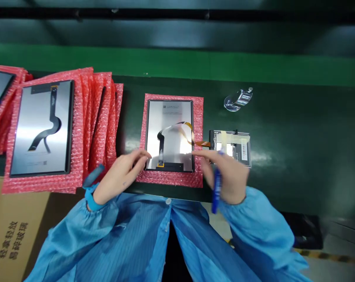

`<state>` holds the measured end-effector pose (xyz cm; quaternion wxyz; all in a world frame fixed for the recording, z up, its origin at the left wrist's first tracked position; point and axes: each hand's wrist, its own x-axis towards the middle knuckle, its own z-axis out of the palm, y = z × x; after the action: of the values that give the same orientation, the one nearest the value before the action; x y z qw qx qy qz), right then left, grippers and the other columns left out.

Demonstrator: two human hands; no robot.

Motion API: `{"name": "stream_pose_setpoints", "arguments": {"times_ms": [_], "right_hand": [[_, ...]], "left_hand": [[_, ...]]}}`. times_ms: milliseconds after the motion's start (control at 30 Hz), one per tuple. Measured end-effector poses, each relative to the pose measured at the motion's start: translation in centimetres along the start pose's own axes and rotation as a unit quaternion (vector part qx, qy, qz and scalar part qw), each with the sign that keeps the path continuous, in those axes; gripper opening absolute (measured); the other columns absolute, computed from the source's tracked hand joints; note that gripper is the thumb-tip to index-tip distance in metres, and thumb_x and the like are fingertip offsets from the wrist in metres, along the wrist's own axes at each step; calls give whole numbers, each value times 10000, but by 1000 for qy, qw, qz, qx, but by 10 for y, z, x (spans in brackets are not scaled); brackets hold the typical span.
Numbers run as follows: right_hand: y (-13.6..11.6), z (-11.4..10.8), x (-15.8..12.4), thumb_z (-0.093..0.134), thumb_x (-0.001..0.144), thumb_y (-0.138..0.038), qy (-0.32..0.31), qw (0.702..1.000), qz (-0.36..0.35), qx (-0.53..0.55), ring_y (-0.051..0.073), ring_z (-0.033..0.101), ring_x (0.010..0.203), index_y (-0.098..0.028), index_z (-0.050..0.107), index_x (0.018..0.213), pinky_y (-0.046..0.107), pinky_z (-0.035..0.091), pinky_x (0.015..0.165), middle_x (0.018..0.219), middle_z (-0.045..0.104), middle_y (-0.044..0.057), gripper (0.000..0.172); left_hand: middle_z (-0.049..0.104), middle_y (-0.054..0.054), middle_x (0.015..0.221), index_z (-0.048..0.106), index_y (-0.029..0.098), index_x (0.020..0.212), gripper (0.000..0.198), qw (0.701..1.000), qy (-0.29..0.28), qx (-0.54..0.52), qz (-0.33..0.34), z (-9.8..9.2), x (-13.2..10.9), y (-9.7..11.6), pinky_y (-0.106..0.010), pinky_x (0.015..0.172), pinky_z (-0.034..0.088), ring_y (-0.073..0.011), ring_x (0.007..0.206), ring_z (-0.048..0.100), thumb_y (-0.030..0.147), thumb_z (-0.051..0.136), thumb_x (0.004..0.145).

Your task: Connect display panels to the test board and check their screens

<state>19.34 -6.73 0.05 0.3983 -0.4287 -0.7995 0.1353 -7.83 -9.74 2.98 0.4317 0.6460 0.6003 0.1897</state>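
Observation:
A silver display panel (177, 137) lies face down on a pink bubble-wrap sheet (173, 179), with a dark flex cable (161, 147) on its back. An orange ribbon (201, 143) runs from the panel to a small circuit module (245, 150) at its right. My left hand (120, 174) is at the panel's lower left edge, thumb and forefinger close together; whether anything is between them is hidden. At the right edge, my right hand (229, 174) holds a blue pen (216, 190) in its curled fingers, forefinger extended to the panel.
Stacked pink bubble-wrap sheets (102, 145) with another panel (42, 129) on top stand at the left, beside a further stack. A shiny metal object (238, 100) lies behind the module. A cardboard box (15, 227) is at the lower left.

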Motion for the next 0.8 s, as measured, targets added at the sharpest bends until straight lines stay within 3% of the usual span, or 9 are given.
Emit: {"name": "stream_pose_setpoints", "arguments": {"times_ms": [67,133,300,367,433,533,600,700,800], "right_hand": [[-2,12,-16,597,956,-178,-119,989,-47,-71,289,701,1103,-192,588,1295,408,599,917,1217,716,107,339],[-3,23,-25,602,954,-225,-169,978,-53,-114,329,592,1293,-116,473,1424,457,539,1052,1389,613,172,500],[-3,40,-31,612,948,-321,-162,971,-33,-172,335,522,1371,-80,341,1524,462,525,1076,1456,541,224,681],[-4,44,-30,610,948,-364,-156,971,-31,-176,344,538,1354,-72,325,1533,467,531,1066,1443,549,237,714],[-7,47,-30,606,945,-401,-150,970,-35,-186,374,556,1329,-42,326,1530,493,529,1060,1434,547,262,741],[-15,51,-30,607,937,-433,-117,975,-43,-184,375,597,1280,-45,306,1549,480,541,1047,1421,563,252,784],[-21,50,-30,622,934,-405,-68,984,-50,-158,335,641,1230,-76,308,1563,418,559,1029,1400,595,215,776],[-23,42,-28,653,931,-320,24,992,-28,-120,291,718,1087,-154,436,1527,340,597,934,1317,673,145,655],[-13,30,-24,657,938,-293,125,986,73,-85,255,760,808,-227,659,1347,317,622,718,1060,777,77,414]], "left_hand": [[679,-20,861,582,194,1178,346,998,-20,26,-52,7,-16,-11,-310,718,400,-197,766,617,443,384,1042],[695,-31,903,544,195,1227,370,996,-21,28,-78,13,-24,-17,-319,729,401,-213,801,623,467,380,1038],[662,-16,847,480,187,1326,415,996,-9,-8,-87,18,-22,-23,-298,666,387,-176,683,530,452,440,1010],[608,7,766,467,184,1324,441,989,-30,-96,-111,17,-18,-27,-262,593,361,-147,627,468,459,499,981],[506,43,671,495,181,1257,441,958,-71,-238,-146,14,-15,-28,-221,484,263,-108,531,361,476,562,936],[339,92,589,556,170,1135,361,887,-106,-416,-173,8,-15,-20,-208,421,103,-63,453,145,439,594,897],[309,97,571,570,178,1172,352,867,-112,-463,-146,5,-17,-5,-211,420,84,-65,457,110,409,587,908],[418,67,584,516,227,1352,463,870,-175,-460,-29,7,-19,27,-223,448,159,-82,475,238,407,605,935],[551,-1,676,619,210,1294,382,875,-283,-384,79,15,-14,51,-255,551,340,-116,583,454,405,577,969]]}}
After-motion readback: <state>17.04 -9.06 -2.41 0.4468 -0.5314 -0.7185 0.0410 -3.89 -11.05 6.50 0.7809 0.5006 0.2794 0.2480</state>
